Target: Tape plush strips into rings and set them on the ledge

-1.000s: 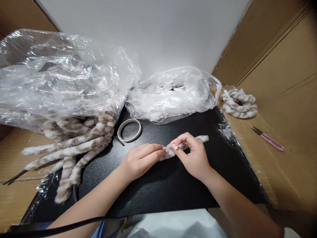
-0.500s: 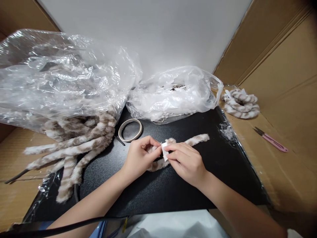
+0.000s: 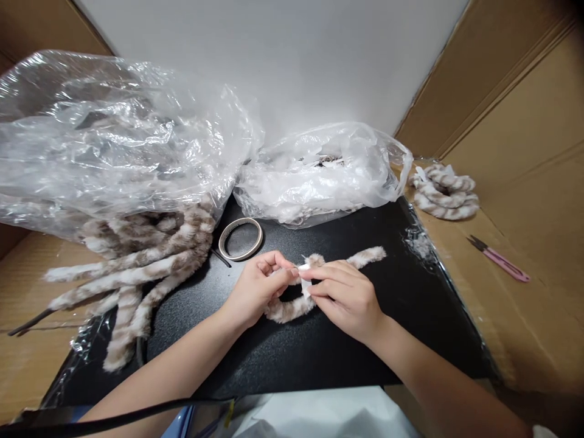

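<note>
A furry brown-and-white striped strip (image 3: 288, 311) lies curved on the black tabletop, passing beneath both hands. Its far end sticks out beyond my right hand (image 3: 349, 297). That hand pinches a small white tag (image 3: 306, 286) between thumb and fingers, just over the strip. My left hand (image 3: 256, 289) is closed in a pinch at the tag's left edge, its thumb and forefinger tips together. Whatever sits between those tips is too small to make out. Some fur shows close behind the left fingers.
A tape roll (image 3: 241, 239) lies beyond my left hand. More furry strips (image 3: 137, 267) spill from a large clear bag (image 3: 128, 140) at left. Behind stands a smaller plastic bag (image 3: 319, 176). Coiled strips (image 3: 444, 191) and pink-handled snips (image 3: 499, 258) rest on cardboard at right.
The white tag has tilted and shifted slightly right with my right fingers. More of the strip's near curve shows below the hands, and it has swung a little toward me.
</note>
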A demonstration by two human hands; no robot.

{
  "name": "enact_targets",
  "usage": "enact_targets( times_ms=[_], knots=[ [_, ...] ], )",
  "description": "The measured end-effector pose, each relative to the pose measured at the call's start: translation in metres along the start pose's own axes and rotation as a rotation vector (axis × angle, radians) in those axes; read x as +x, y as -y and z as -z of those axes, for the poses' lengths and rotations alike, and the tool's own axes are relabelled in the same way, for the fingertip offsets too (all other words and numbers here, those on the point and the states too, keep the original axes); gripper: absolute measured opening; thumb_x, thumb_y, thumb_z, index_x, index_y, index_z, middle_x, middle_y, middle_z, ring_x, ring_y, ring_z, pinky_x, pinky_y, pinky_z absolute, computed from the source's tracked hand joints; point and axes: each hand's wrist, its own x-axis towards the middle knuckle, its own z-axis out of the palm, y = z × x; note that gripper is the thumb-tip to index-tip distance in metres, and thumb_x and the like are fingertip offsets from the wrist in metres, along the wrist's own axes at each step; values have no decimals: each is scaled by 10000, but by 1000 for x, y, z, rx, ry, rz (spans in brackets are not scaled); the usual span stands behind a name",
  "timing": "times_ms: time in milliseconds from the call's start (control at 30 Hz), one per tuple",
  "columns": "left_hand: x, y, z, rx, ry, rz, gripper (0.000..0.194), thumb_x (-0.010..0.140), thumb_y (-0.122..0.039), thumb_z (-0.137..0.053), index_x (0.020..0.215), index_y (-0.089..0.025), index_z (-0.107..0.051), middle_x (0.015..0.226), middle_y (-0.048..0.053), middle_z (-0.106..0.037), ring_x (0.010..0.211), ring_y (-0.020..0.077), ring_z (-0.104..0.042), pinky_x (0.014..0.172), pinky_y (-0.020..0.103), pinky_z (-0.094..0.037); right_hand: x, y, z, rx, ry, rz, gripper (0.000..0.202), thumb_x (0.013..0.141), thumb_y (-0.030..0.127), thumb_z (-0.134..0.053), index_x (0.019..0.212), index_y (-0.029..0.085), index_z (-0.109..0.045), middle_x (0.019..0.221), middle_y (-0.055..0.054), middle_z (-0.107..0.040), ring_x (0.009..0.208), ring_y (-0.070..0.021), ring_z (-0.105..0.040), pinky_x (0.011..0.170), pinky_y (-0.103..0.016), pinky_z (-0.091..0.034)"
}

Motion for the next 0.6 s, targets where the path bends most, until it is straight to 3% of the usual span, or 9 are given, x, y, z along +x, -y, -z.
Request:
enact_targets(
  times_ms=[233,400,500,600],
  knots=[
    [1,-2,1,-73,79,75,365,633,-336,-814,621,-153,-498,439,-90,-432,370,0,-271,369,119,-155,3,-4,5,-55,35,19,160,834,92,-650,763,232,-683,937,4,-776,780,-167,-630,698,-334,-477],
    [2,-5,0,-141,43,128,380,601,-281,-813,606,-165,-451,423,-117,-372,369,-10,-219,367,108,-144,10,-6,17,163,210,-118,330,766,18,-594,997,243,-668,1039,-21,-739,925,-186,-620,825,-354,-503],
    [3,-5,1,-140,30,153,356,598,-255,-792,605,-170,-446,418,-124,-347,369,-6,-210,369,111,-143,13,-4,25,299,256,-229,368,726,33,-614,1031,232,-670,944,-34,-725,892,-187,-620,801,-332,-515],
    [3,-4,1,-116,32,133,335,620,-257,-768,610,-175,-443,421,-123,-348,368,1,-216,372,117,-150,15,-1,28,345,279,-252,264,738,56,-631,936,218,-696,807,-22,-703,777,-166,-614,731,-305,-504]
  ],
)
